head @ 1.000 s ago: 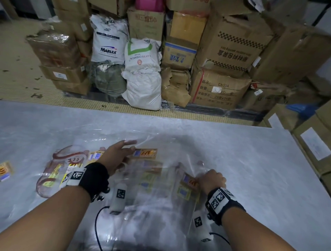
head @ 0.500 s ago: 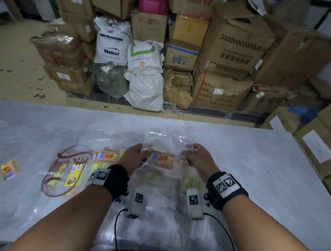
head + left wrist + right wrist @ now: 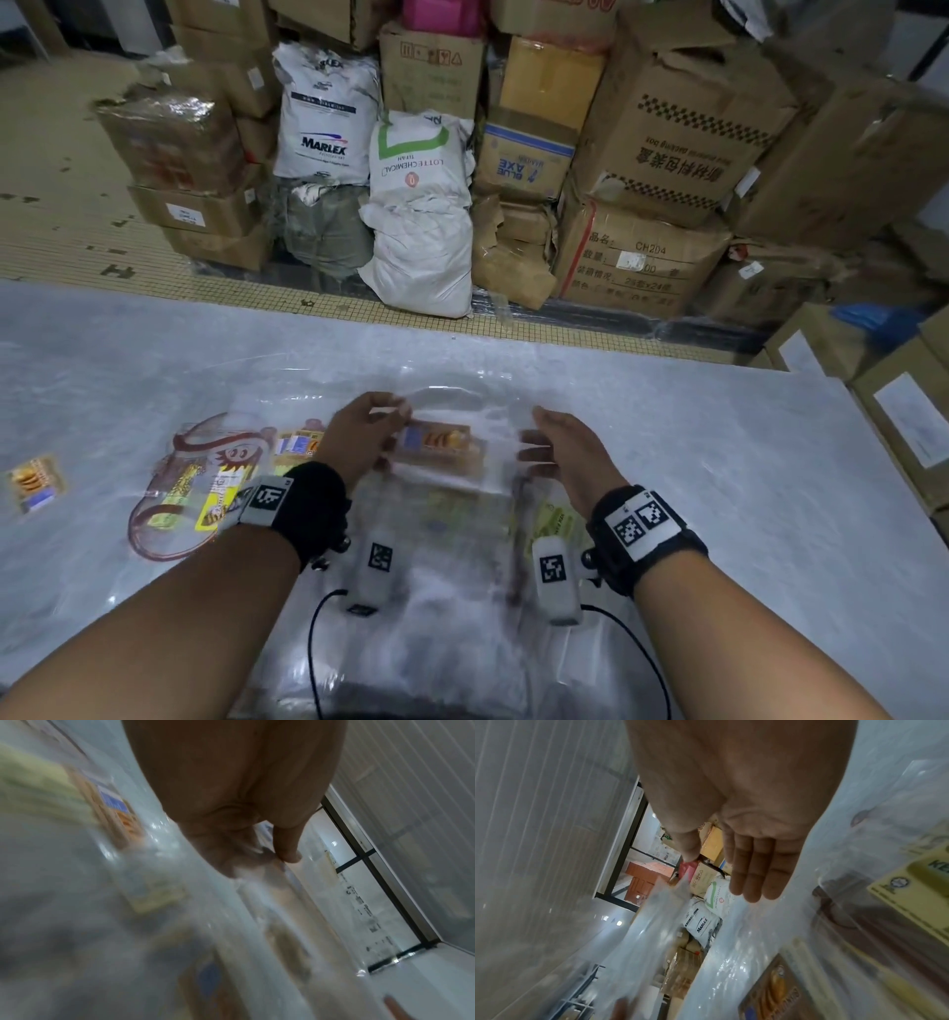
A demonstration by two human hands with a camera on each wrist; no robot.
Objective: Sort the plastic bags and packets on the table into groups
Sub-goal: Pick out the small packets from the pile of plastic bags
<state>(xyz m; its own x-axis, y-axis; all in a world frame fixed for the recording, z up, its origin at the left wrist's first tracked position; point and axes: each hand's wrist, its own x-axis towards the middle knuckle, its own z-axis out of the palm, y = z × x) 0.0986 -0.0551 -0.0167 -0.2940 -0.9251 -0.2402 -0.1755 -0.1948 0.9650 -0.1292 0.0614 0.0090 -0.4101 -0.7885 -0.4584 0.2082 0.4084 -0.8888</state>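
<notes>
Head view, left to right: a small printed packet lies alone at the left edge of the table, then a group of printed bags sits left of centre. At centre the left hand pinches the top edge of a clear bag with an orange-and-blue label, while the right hand hovers beside it, fingers straight and together, holding nothing. The step looks like assigning this bag; next it likely needs carrying to its matching group.
</notes>
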